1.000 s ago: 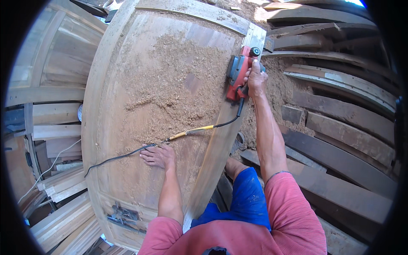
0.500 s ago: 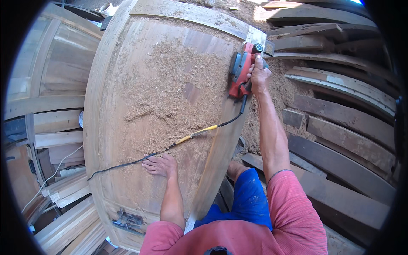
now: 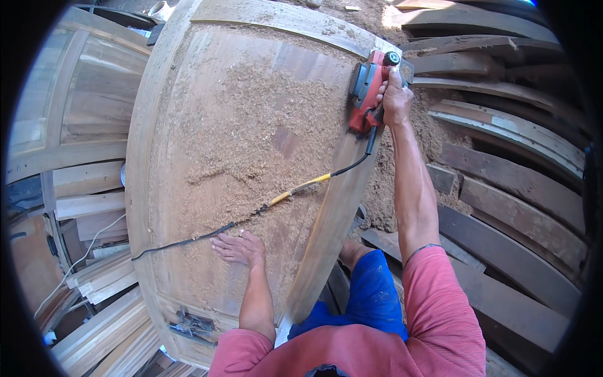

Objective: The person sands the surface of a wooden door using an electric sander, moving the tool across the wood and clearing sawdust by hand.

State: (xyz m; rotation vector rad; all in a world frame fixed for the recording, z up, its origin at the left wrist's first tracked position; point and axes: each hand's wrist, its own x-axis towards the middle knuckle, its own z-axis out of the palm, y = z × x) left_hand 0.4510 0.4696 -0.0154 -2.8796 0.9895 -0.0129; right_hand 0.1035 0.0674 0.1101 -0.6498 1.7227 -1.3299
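Note:
A framed wooden door panel [image 3: 141, 207] lies flat before me, its middle strewn with wood shavings [image 3: 245, 132]. My right hand [image 3: 396, 100] is wrapped round the handle of a red and grey electric planer [image 3: 369, 91]. The planer rests on the door's right-hand frame strip, close to its far corner. From the planer's near end a black power cord [image 3: 182, 241], with a yellow stretch partway along, runs across the panel to the left edge. My left hand [image 3: 240, 247] lies flat on the panel just below the cord, fingers spread and holding nothing.
To the right, long boards [image 3: 496, 169] are stacked beside a heap of shavings. Another framed door with panels [image 3: 94, 88] stands at the left, above piled lumber [image 3: 103, 314]. A metal tool [image 3: 191, 323] lies on the door's near left end.
My right hand has pushed the planer a little farther along the frame strip toward the far right corner, and the cord has followed. My left hand stays in place.

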